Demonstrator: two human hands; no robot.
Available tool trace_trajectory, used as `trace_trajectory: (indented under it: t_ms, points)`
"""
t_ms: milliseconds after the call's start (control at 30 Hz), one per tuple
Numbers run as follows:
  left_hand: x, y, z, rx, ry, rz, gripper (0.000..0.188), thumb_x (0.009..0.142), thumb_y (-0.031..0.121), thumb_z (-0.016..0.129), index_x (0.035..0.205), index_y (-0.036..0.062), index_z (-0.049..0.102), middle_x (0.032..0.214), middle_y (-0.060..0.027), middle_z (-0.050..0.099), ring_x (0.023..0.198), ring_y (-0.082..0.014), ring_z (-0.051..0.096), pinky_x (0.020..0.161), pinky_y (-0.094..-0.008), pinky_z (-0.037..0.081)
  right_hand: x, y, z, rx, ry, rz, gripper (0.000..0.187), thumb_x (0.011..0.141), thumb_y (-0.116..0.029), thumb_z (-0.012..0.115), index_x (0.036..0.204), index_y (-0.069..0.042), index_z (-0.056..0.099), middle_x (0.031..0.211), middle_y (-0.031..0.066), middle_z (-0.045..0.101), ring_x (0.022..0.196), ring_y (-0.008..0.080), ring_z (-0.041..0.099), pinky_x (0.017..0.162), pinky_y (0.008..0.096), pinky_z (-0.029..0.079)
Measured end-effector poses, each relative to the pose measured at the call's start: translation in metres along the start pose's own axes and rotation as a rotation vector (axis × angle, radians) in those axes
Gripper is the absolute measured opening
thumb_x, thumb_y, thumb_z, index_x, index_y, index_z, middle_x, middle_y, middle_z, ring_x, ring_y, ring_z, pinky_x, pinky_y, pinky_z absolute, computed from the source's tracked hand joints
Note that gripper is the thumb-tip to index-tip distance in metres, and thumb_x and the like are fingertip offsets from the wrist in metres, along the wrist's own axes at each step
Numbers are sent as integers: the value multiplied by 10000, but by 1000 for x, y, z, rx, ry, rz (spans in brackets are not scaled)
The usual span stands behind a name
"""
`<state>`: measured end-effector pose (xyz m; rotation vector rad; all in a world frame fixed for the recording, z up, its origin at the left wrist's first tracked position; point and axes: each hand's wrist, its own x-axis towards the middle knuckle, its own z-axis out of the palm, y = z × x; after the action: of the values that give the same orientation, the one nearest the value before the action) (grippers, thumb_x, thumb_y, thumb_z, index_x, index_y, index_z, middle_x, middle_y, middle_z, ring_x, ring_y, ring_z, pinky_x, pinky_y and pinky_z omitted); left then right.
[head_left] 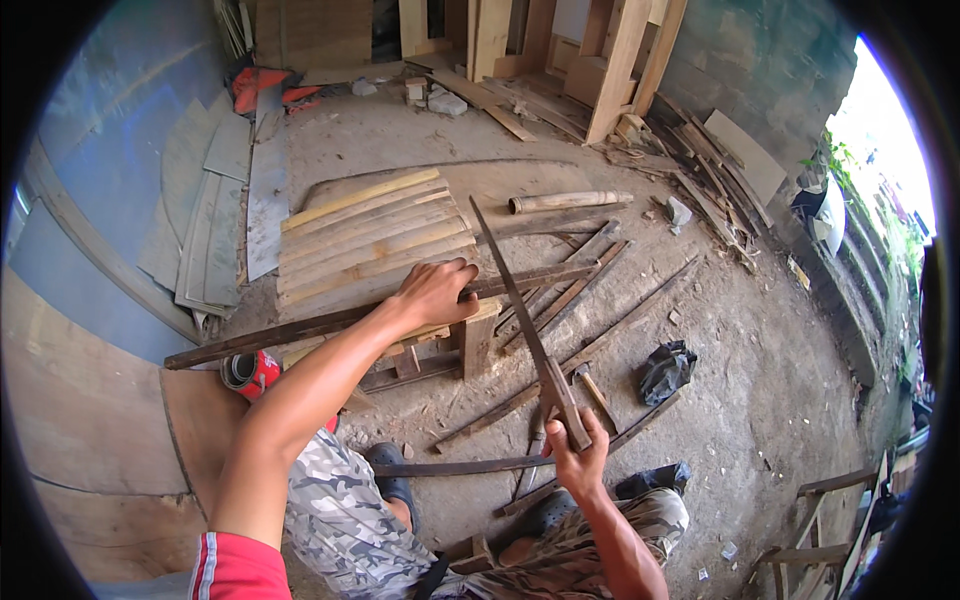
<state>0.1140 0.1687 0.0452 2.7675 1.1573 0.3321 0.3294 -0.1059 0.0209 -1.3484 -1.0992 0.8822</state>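
My left hand (438,292) is closed round a long dark wooden strip (290,332), which lies slantwise across the near side of a low slatted wooden bench (370,240). The strip's far end sticks out past the bench on the right. In my right hand (580,455) is the handle of a handsaw (522,300), its narrow blade pointing up and away. The blade crosses the strip's overhanging part, to the right of my left hand; whether it touches the wood I cannot tell.
A hammer (597,397) and a black plastic bag (667,372) lie on the floor at right. Several wooden strips (600,340) are scattered beyond the bench's right side. A red can (250,373) stands at left. Scrap wood (715,175) is piled along the far right wall.
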Motion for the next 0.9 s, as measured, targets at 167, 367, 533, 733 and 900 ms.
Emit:
trace_trajectory:
  t_ms: [167,367,533,733,900]
  points:
    - [3,5,2,26,-4,-2,393,833,324,602,995,-28,666,880,-148,644,741,-318,655,689,-461,555,-10,-5,11,-46,16,58,334,940,-296,742,981,22,649,629,11,610,562,84,593,507,269,460]
    - [4,-3,12,-288,141,-71,364,860,334,585,910,-23,634,816,-141,635,703,-305,631,646,-465,518,-12,-7,17,-177,25,50,329,929,-290,752,987,23,668,627,32,605,589,91,570,544,285,460]
    - [21,-6,9,-320,-159,-316,351,900,386,577,746,74,531,543,14,474,479,-140,397,459,-393,400,-19,-20,20,-184,48,81,329,919,-295,760,980,15,673,619,57,596,591,98,569,557,296,474]
    - [25,-7,26,-330,-43,-353,261,896,348,573,740,153,496,542,83,368,450,-85,282,408,-311,298,-31,-51,26,-370,72,-5,449,886,-282,792,1149,-15,545,650,145,647,556,225,649,555,319,485]
    - [16,-17,33,-278,3,-369,291,930,386,539,776,140,516,581,30,440,484,-109,346,434,-328,314,-36,-66,16,-335,4,73,567,883,-196,778,1366,-42,522,889,195,738,764,277,753,652,328,562]
